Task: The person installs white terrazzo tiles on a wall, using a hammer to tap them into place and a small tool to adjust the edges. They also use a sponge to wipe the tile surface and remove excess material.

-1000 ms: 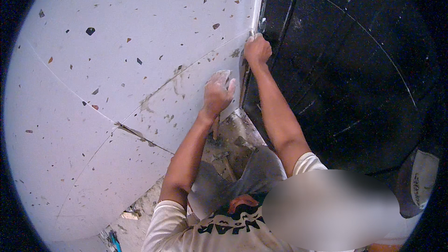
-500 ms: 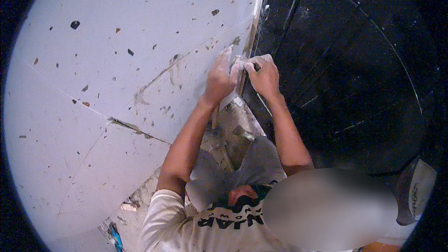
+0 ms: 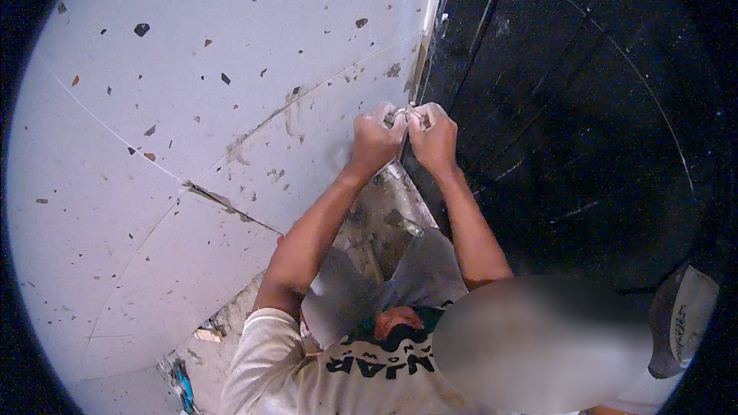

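My left hand point(image 3: 377, 138) and my right hand point(image 3: 433, 141) meet at the joint between a white speckled panel point(image 3: 254, 38) and a dark panel point(image 3: 576, 146). Pale dust whitens the fingers of both. Each hand is closed, thumb and fingers pinching a small pale piece point(image 3: 401, 113) between them. Its exact kind is too small to tell, and the fingers cover much of it. A pale edge strip point(image 3: 433, 4) runs along the joint beyond my hands.
Between my knees, a small light-coloured piece point(image 3: 413, 228) lies on the dusty floor. At lower left are a blue-handled tool point(image 3: 182, 386) and a wood scrap point(image 3: 207, 333). The white panel has a dark, chipped seam point(image 3: 223, 204).
My left hand has gone from outstretched fingers against the white panel to a closed pinch beside the right hand. Both hands have drawn together, and the view has shifted slightly.
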A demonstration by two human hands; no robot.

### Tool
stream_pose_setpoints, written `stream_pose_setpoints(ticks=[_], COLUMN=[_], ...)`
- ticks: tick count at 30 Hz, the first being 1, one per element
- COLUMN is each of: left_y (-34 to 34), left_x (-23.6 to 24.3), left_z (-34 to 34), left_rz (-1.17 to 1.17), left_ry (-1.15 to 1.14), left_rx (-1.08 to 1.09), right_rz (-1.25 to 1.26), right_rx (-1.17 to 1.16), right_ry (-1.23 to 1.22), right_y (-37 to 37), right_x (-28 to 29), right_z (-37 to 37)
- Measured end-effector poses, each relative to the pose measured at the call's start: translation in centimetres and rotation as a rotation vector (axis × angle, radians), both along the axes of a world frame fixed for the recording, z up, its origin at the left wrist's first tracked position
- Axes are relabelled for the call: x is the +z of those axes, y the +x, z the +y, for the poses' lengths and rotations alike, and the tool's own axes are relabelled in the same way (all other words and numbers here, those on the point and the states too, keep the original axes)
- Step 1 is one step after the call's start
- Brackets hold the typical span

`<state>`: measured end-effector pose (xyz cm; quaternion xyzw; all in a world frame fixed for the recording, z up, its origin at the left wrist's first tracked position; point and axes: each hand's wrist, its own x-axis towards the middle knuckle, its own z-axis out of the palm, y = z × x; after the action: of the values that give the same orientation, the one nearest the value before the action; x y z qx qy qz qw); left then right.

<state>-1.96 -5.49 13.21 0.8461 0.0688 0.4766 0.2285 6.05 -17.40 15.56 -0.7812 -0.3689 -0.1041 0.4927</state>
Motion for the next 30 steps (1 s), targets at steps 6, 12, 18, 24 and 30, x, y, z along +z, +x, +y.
stream_pose_setpoints(ticks=[6, 12, 18, 24, 30], left_y=[-0.6, -1.1, -0.5, -2.2, -2.5], left_x=[1.5, 2.6, 1.5, 3.3, 3.6], left_z=[0.5, 0.8, 2.1, 1.2, 1.5], left_rz=[0.206, 0.279, 0.341, 0.307, 0.312], left_ry=[-0.722, -0.916, -1.002, -1.014, -0.948], left_rx=[-0.274, -0.368, -0.52, -0.772, -0.805], right_rz=[-0.16, -0.143, -0.192, -0.275, -0.16], right_rx=[0.265, 0.318, 0.334, 0.353, 0.33], right_ry=[0.009, -0.238, -0.238, -0.13, -0.137], right_y=[0.9, -0.1, 0.5, 1.4, 1.0], right_x=[1.6, 4.2, 3.9, 3.8, 4.5], right_z=[-1.6, -3.6, -3.9, -4.0, -3.9])
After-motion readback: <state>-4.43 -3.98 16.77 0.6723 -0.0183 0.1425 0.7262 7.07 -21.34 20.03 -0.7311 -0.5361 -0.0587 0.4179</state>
